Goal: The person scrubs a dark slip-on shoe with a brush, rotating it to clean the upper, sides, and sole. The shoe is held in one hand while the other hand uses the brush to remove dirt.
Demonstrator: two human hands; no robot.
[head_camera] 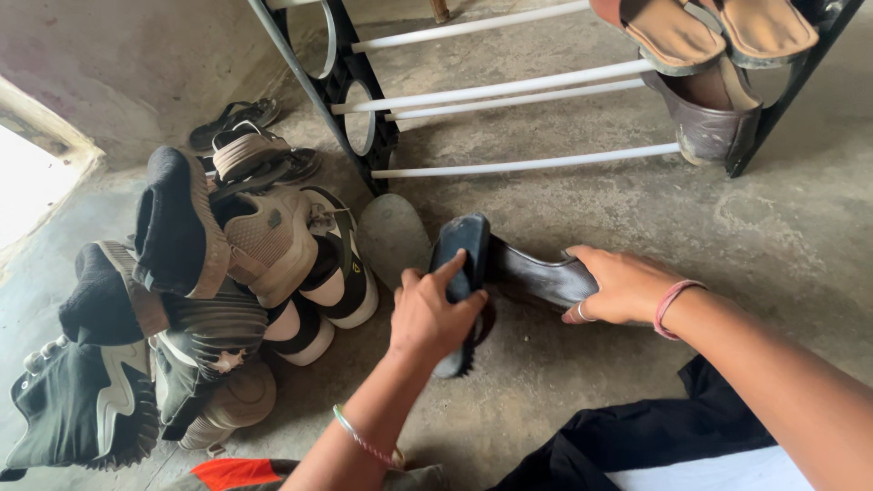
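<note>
My left hand (pixel 435 314) grips a black shoe brush (pixel 462 264), with its bristles against the toe end of a dark leather shoe (pixel 536 277). The shoe lies on its side on the concrete floor. My right hand (pixel 618 286) clasps the shoe's heel end and holds it down. A thin bangle is on my left wrist and a pink band on my right wrist.
A heap of sneakers, socks and sandals (pixel 209 291) lies to the left. A flat grey insole (pixel 393 235) rests just behind the brush. A shoe rack (pixel 509 91) with white bars stands ahead, holding sandals (pixel 709 32) and a brown shoe (pixel 714 114).
</note>
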